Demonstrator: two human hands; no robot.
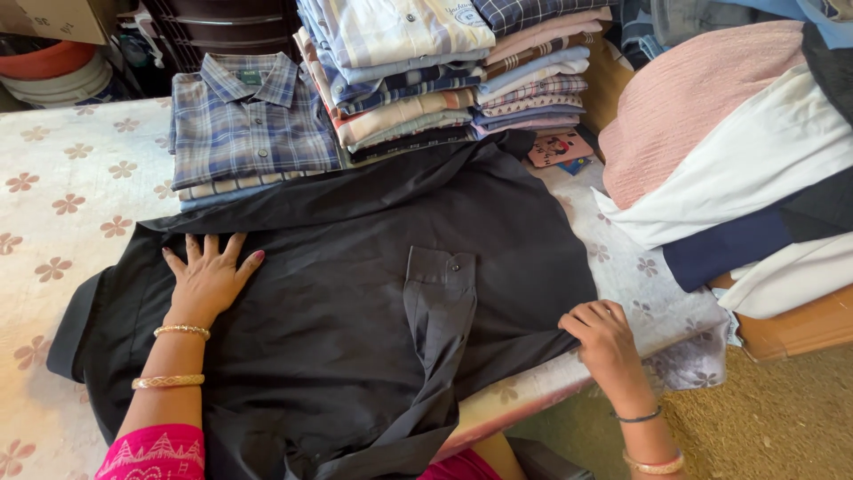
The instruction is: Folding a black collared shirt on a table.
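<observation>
Behind my work: folded plaid shirt (251, 120), tall stack of folded shirts (444, 71).
My right: pink, white, navy fabric pile (729, 151).
Underneath: floral sheet (62, 196).
By the stack: small pink card (558, 148), maybe.

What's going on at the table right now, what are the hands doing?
A person has a black shirt spread flat on a floral-covered table. The left hand lies open, palm down on the fabric, while the right hand pinches the shirt's edge at the table's near side. A cuffed sleeve lies folded across the middle. Folded shirts are stacked behind it.
</observation>
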